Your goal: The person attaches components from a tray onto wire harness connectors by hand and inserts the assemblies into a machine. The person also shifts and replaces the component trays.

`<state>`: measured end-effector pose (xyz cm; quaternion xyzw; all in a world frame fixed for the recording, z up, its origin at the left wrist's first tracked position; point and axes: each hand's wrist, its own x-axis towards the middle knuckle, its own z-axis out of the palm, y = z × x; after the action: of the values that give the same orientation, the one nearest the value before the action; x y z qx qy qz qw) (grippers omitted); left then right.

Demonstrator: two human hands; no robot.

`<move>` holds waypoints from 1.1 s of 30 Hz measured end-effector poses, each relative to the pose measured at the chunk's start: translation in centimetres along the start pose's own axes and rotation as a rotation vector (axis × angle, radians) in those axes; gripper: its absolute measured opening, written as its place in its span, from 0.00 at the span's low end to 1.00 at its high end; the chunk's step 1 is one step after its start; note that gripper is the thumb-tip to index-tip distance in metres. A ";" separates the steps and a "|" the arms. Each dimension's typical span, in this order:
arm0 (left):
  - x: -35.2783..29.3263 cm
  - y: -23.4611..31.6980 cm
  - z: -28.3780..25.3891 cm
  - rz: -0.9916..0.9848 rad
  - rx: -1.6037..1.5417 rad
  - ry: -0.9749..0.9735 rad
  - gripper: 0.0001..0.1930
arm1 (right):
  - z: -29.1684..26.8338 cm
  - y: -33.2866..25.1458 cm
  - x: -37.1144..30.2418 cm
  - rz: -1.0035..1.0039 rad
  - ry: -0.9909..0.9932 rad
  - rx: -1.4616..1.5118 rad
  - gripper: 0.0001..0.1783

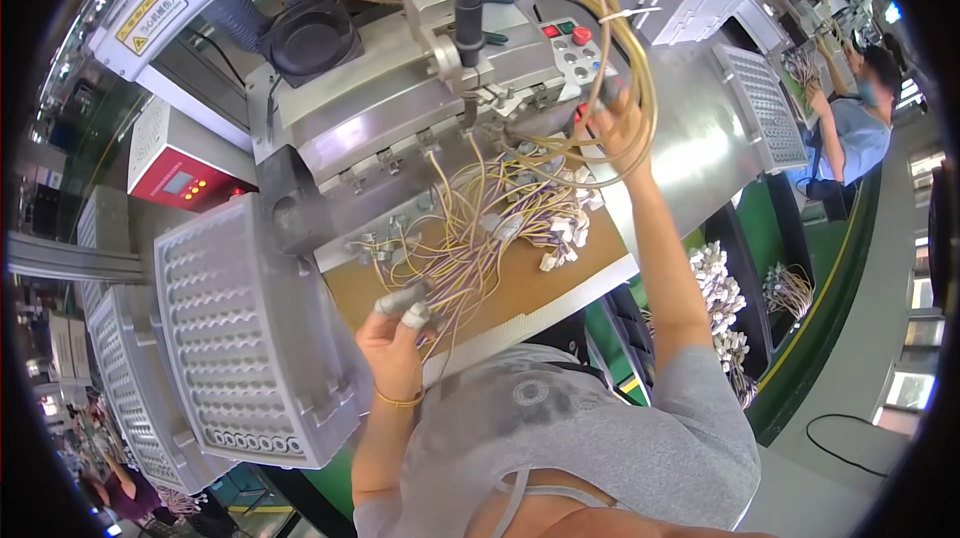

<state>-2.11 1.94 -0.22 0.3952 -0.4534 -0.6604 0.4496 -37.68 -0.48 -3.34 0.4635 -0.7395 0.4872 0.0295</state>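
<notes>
My left hand (396,342) is at the near left edge of the brown work board (535,296), with pale covers on its fingertips. Thumb and fingers pinch together beside loose wires; what lies between them is too small to make out. My right hand (622,128) reaches out to the button panel (577,60) on the machine's right, fingers stretched and partly hidden behind yellowish tubes (640,68). A tangled bundle of yellow and purple wires (470,260) with white connectors (570,228) covers much of the board. Some wires run up to the machine's metal fixture rail (385,160).
Grey ribbed trays (225,338) stand at the left, below a red-and-white control box (180,163). Another tray (762,108) leans at the right, near a co-worker in blue (858,138). Dark bins with white-connector bundles (715,288) stand beside my right arm.
</notes>
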 end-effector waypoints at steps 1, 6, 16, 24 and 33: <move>-0.2 -0.1 0.1 -0.029 -0.028 0.014 0.07 | -0.4 1.1 1.9 -0.174 0.090 -0.252 0.15; -0.6 0.4 0.3 -0.069 0.000 0.102 0.09 | 2.0 7.1 5.6 -0.330 -0.127 -0.438 0.21; 0.1 1.6 1.4 -0.137 -0.325 -0.003 0.10 | -0.5 3.1 2.6 -0.099 -0.232 -0.080 0.13; 1.2 1.5 1.7 -0.154 -0.340 -0.059 0.11 | 0.8 -14.3 -8.8 -0.062 -0.966 0.742 0.13; 2.4 1.4 3.3 -0.197 -0.333 -0.287 0.15 | 0.9 -15.4 -7.3 0.206 -1.097 0.736 0.08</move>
<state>-5.49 0.16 1.77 0.2598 -0.3570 -0.8161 0.3729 -22.18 2.16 3.20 0.5511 -0.4733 0.4018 -0.5575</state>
